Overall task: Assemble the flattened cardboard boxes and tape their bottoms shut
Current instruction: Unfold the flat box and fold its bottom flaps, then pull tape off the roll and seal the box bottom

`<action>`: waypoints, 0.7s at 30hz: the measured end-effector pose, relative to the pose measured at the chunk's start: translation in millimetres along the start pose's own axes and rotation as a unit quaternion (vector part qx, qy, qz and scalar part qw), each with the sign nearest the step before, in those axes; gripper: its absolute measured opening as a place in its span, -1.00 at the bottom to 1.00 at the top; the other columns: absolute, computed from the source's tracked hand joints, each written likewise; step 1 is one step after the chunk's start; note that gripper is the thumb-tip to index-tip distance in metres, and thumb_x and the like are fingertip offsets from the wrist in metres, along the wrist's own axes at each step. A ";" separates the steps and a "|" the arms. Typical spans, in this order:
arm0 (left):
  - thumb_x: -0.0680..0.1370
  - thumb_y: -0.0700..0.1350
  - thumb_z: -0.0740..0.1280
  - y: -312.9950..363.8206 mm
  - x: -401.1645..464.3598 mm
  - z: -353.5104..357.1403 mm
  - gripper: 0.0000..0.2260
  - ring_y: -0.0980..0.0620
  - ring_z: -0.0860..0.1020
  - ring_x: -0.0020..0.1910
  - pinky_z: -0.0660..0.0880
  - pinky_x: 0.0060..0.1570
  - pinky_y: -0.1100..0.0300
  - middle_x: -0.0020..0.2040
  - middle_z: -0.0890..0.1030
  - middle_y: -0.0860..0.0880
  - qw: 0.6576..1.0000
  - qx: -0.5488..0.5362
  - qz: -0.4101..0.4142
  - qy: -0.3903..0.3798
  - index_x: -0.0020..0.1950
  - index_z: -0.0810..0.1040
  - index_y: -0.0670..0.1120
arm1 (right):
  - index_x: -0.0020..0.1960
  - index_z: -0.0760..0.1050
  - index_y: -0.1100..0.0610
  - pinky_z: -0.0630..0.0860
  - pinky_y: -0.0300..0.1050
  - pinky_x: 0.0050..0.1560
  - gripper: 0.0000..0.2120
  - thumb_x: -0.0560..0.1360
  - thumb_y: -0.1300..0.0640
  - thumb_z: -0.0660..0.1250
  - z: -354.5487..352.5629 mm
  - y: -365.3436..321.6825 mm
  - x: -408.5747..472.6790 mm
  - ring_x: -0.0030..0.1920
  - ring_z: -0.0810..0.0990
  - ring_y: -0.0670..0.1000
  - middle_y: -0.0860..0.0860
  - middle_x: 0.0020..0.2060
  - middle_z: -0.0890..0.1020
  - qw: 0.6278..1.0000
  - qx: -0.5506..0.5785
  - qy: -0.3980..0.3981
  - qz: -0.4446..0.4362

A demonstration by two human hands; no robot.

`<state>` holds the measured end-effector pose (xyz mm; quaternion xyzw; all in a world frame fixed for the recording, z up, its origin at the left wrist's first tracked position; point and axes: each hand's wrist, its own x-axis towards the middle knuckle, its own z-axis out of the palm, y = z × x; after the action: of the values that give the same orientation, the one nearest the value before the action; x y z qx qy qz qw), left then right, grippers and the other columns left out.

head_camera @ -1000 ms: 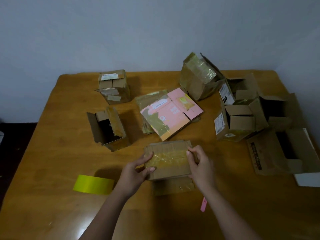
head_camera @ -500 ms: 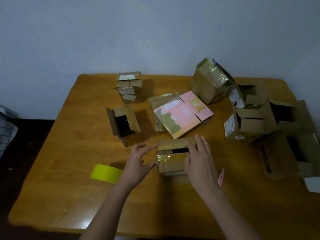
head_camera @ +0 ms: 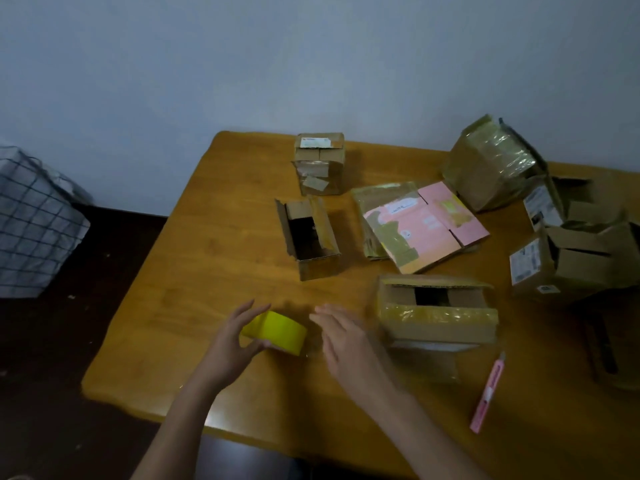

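The yellow tape roll [head_camera: 275, 331] is lying near the table's [head_camera: 194, 271] front edge, and the left hand [head_camera: 231, 344] is curling its fingers round the roll's left side. Just right of the roll, the right hand [head_camera: 341, 336] is hovering with fingers relaxed, holding nothing. Farther right of the roll the part-folded box [head_camera: 437, 311] is sitting, a pink cutter [head_camera: 488, 393] beyond it. Behind the roll an open box [head_camera: 306, 237] is lying, with a flattened pink box [head_camera: 420, 226] to that box's right.

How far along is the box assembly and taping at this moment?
Looks done: several boxes stand erected along the table's right side, and a small box stands at the back. In hand: the left hand grips the yellow tape roll, the open right hand beside it; the nearest box stands formed, flaps gapped. Left: taping it, plus the flat pink stack.
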<state>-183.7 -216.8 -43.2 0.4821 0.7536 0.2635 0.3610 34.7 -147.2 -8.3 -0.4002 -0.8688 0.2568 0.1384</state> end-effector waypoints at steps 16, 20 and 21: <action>0.47 -0.18 0.44 -51.4 6.8 8.6 -0.40 0.24 0.41 0.36 0.45 0.26 0.09 0.31 0.49 0.30 0.993 -0.118 0.020 0.014 0.28 0.38 0.44 | 0.45 0.33 -0.09 0.32 -0.22 0.31 -0.43 0.49 0.02 0.43 89.3 28.8 7.1 0.33 0.36 -0.11 -0.06 0.34 0.45 0.952 0.212 -0.093 0.200; 0.50 -0.20 0.43 -44.6 6.0 18.5 -0.42 0.09 0.26 0.48 0.35 0.38 0.04 0.50 0.31 0.07 0.998 -0.046 0.029 0.008 0.40 0.29 0.19 | 0.46 0.31 -0.08 0.27 -0.30 0.32 -0.43 0.51 0.03 0.41 83.5 34.1 0.0 0.32 0.31 -0.19 -0.11 0.35 0.41 0.959 0.210 -0.078 0.175; 0.51 -0.24 0.42 -36.7 6.7 19.2 -0.38 0.15 0.18 0.49 0.32 0.38 0.12 0.54 0.20 0.11 0.998 -0.011 0.056 0.004 0.42 0.27 0.21 | 0.46 0.32 -0.06 0.30 -0.25 0.35 -0.43 0.51 0.03 0.41 83.6 33.8 -0.4 0.34 0.32 -0.19 -0.11 0.36 0.41 0.960 0.211 -0.070 0.168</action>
<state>-189.9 -224.3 -84.0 0.5190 0.7236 0.2933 0.3478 18.8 -157.0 -96.5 -0.4832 -0.7227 0.4810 0.1130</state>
